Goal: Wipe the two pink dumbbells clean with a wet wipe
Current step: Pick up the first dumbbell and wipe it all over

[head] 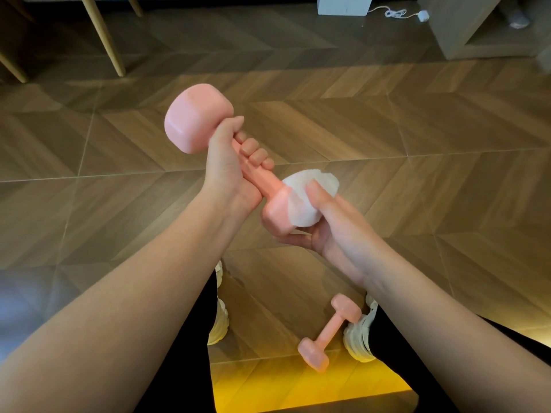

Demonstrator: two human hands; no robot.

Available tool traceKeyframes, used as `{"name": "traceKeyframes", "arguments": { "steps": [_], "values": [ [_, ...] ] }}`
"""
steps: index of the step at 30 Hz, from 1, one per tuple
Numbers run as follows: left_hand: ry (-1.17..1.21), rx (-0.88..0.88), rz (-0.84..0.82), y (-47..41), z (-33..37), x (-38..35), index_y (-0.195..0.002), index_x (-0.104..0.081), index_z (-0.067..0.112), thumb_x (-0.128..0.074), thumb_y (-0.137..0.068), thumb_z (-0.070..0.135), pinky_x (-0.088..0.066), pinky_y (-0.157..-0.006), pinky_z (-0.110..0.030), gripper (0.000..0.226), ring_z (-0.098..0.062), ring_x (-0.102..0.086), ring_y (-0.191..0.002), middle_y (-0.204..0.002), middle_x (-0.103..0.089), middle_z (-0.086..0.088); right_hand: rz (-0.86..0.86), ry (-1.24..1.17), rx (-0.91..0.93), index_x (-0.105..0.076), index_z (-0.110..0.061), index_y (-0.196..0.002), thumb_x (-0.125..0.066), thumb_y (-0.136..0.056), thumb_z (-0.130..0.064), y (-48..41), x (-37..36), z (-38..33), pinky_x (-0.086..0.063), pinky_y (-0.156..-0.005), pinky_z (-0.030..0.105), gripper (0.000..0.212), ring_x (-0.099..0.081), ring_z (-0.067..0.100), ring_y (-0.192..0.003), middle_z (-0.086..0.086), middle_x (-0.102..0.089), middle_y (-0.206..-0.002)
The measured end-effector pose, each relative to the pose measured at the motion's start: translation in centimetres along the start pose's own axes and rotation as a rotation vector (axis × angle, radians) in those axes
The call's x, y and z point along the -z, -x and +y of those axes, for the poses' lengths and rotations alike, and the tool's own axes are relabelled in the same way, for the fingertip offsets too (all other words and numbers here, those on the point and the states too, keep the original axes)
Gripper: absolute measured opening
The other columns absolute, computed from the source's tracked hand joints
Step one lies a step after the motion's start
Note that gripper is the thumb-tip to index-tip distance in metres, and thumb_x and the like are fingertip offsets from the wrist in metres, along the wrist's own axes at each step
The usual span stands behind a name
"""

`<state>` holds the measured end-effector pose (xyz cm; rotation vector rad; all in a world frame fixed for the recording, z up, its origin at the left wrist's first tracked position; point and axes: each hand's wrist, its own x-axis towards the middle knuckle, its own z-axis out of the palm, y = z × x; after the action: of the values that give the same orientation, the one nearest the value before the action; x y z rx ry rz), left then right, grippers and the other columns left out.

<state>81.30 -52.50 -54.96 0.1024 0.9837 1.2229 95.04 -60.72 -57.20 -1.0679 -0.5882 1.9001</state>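
Mid-frame, the left hand [229,162] grips the handle of 1 glossy pink dumbbell [196,117], held tilted, while the right hand [328,231] clasps a white wet wipe [304,204] round its lower head. The 2nd dumbbell [328,332] lies on the herringbone wood floor [387,129] at lower centre, just beside a white shoe [357,335]. Chair legs [107,40] stand upper left.

Nothing to read in this shot. The held dumbbell [198,117] shows plain pink faces with no number or brand that can be made out, the floor dumbbell [328,333] looks the same, and the wipe [301,210] carries no legible print.
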Motion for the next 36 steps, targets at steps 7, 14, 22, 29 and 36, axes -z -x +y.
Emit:
{"name": "traceKeyframes", "arguments": {
  "steps": [7,14,22,29,36],
  "values": [
    [0.025,0.007,0.006,0.0,0.2,0.0,-0.058,-0.038,0.022,-0.056,-0.093,0.025,-0.031,-0.043,-0.022,0.040,-0.010,-0.027,-0.040,-0.048,-0.028,0.007,-0.020,0.138,0.064,-0.056,-0.018,-0.122,-0.069,-0.082,-0.027,0.3,0.2,0.1,-0.058,-0.073,0.034,0.043,-0.070,0.020,-0.099,0.003,-0.072,-0.109],
    [0.037,-0.002,-0.002,0.1,0.3,0.0,-0.057,-0.038,0.021,-0.056,-0.092,0.024,-0.032,-0.042,-0.023,0.039,-0.011,-0.028,-0.040,-0.048,-0.029,0.007,-0.061,0.152,0.099,-0.058,-0.027,-0.122,-0.073,-0.079,-0.024,0.3,0.5,0.3,-0.057,-0.075,0.033,0.045,-0.068,0.024,-0.106,0.009,-0.066,-0.120],
    [0.043,-0.008,-0.013,0.0,0.4,0.0,-0.057,-0.036,0.022,-0.054,-0.092,0.023,-0.030,-0.040,-0.023,0.040,-0.011,-0.026,-0.039,-0.048,-0.026,0.007,-0.048,-0.113,0.019,-0.055,-0.013,-0.129,-0.057,-0.086,-0.034,0.1,0.4,0.0,-0.059,-0.076,0.046,0.048,-0.067,0.027,-0.103,0.013,-0.067,-0.118],
    [-0.027,-0.010,-0.053,0.2,-0.3,-0.2,-0.058,-0.035,0.022,-0.053,-0.093,0.022,-0.031,-0.040,-0.022,0.039,-0.011,-0.026,-0.039,-0.048,-0.026,0.007,0.086,-0.066,-0.034,-0.059,-0.011,-0.119,-0.060,-0.089,-0.036,-0.1,0.3,-0.1,-0.059,-0.072,0.049,0.039,-0.069,0.026,-0.096,0.014,-0.068,-0.110],
    [-0.099,-0.006,-0.071,0.3,-0.9,-0.3,-0.059,-0.035,0.023,-0.055,-0.093,0.023,-0.029,-0.042,-0.024,0.039,-0.012,-0.024,-0.042,-0.049,-0.025,0.007,0.060,0.122,0.002,-0.056,-0.017,-0.122,-0.071,-0.080,-0.034,0.0,0.3,0.4,-0.058,-0.084,0.049,0.047,-0.069,0.024,-0.100,0.011,-0.069,-0.114]
  ]
}}
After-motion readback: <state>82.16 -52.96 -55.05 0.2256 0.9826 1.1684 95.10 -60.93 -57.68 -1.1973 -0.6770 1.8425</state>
